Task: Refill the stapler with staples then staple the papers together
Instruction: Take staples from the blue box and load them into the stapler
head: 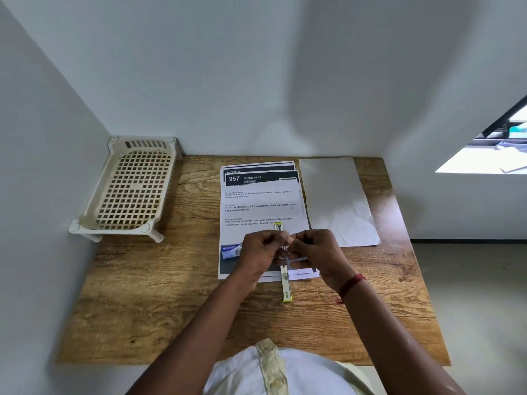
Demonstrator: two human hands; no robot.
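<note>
Closest in, the opened-out stapler (286, 283) lies flat with its yellow tail on the bare wooden desk (171, 295) and the rest running up over the printed papers (259, 201). Both the left hand (258, 249) and right hand (315, 248) are bunched over its middle, fingers (296, 242) curled tight and tips meeting. Honestly can't tell what they're pinching, too small. A red thread (352, 283) sits on the right wrist. A blue staple box (230, 251) is on the papers just beside the left hand. Further back there's a blank sheet (336, 201) on the right and a cream basket (134, 189) in the far left corner.
</note>
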